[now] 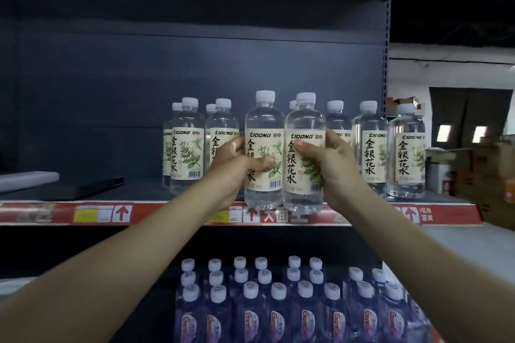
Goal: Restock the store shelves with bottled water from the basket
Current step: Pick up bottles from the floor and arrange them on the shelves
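Your left hand [237, 167] curls round the left bottle [263, 125], right hand [334, 167] round the right bottle [304, 125]; seat both upright on the shelf [172, 213], labels forward.

Head view, close, facing shelf [457, 214]

The shelf [145, 193] is free left of the standing bottles [187, 145] (apparently one dark bar [69, 189] lies there).

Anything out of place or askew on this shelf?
The shelved bottles all stand upright. Only a pale roll and a dark flat bar lying at the shelf's left end look out of place.
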